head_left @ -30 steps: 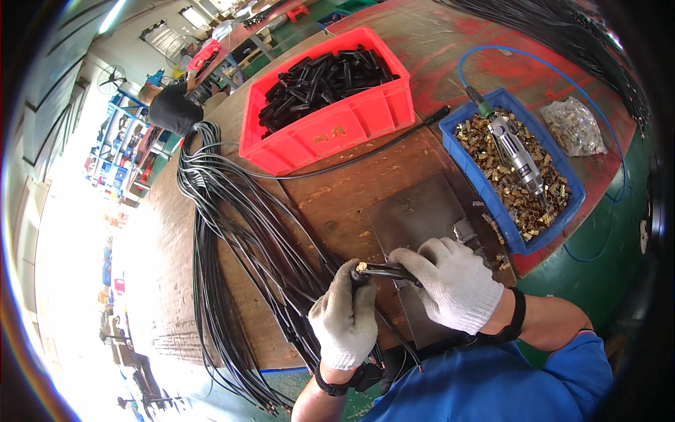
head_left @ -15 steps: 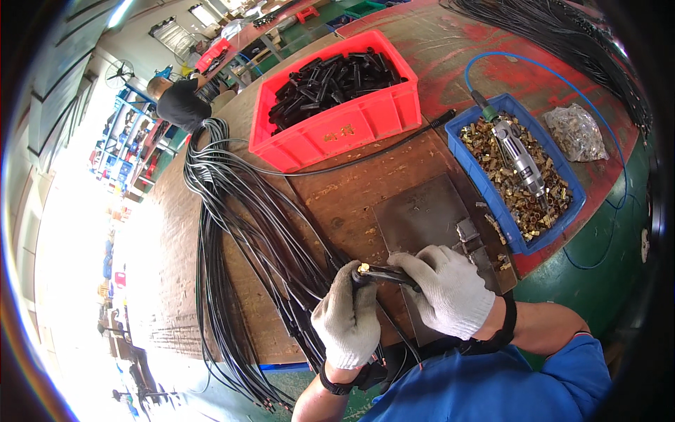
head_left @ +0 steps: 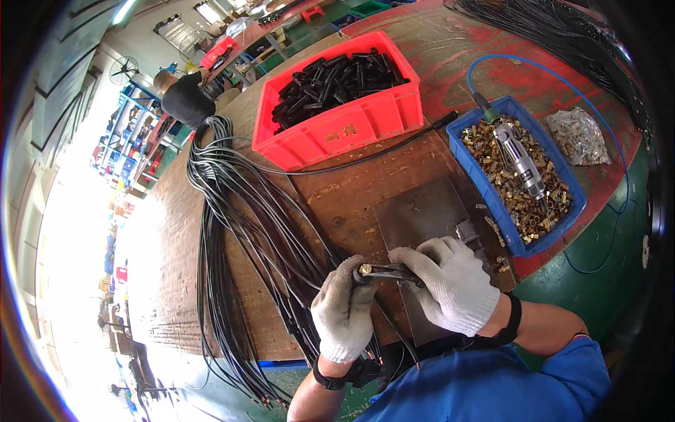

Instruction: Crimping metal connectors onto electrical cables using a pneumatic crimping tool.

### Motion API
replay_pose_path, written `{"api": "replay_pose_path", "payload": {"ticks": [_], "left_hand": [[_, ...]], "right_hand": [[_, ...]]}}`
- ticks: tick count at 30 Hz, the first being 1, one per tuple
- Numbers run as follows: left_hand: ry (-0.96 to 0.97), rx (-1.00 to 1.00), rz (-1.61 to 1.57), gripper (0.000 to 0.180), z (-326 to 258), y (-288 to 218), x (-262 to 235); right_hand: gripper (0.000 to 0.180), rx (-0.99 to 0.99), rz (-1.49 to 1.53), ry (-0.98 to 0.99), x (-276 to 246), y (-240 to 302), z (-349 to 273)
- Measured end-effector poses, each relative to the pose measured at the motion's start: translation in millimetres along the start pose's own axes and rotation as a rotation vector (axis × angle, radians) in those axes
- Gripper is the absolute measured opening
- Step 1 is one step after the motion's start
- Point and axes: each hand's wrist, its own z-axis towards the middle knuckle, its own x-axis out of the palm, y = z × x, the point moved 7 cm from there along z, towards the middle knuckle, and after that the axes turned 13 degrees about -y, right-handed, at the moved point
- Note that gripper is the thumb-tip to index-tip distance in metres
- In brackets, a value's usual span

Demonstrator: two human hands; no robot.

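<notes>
White knit gloves cover both my hands. My left hand (head_left: 344, 313) is closed around a black cable end, and a small brass terminal (head_left: 365, 269) sticks up beside the thumb. In my right hand (head_left: 451, 287) is a pair of dark long-nose pliers (head_left: 387, 272), their tips at the brass piece. Glove fingers hide the pliers' handles and most of the cable end. Left of my left hand, a thick bundle of black cables (head_left: 235, 218) runs along the bench, some with bare copper ends.
A red bin (head_left: 344, 138) of black tubular parts stands beyond my hands. To the right, an air tool (head_left: 519, 163) with a blue hose lies on brass pieces in a blue tray (head_left: 481, 184). A clear bag (head_left: 578, 137) sits beside it. Another person (head_left: 186, 98) works far left.
The pliers have turned slightly at the brass piece, and their two jaws now show apart. My hands stay in nearly the same place; the view has shifted a little.
</notes>
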Motion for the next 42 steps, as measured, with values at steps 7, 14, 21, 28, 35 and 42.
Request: {"api": "replay_pose_path", "payload": {"ticks": [7,14,21,28,35,42], "left_hand": [[0.023,0.004,0.005,0.039,-2,-2,7],[0.098,0.126,0.093,0.042,1,-22,19],[0.146,0.246,0.130,0.045,-4,-31,36],[0.299,0.260,0.212,0.045,0,-29,56],[0.316,0.371,0.189,0.047,121,-56,109],[0.209,0.127,0.045,0.041,158,-36,20]], "right_hand": [[0.063,-0.052,-0.122,0.013,-12,-6,-5],[0.032,0.819,0.847,0.185,12,-53,-30],[0.029,0.964,1.338,0.250,20,-48,-18],[0.031,0.883,0.992,0.200,17,-70,-28],[0.043,0.390,0.125,-0.046,-74,-72,-10],[0.050,0.330,-0.282,-0.154,-146,-114,-9]]}}
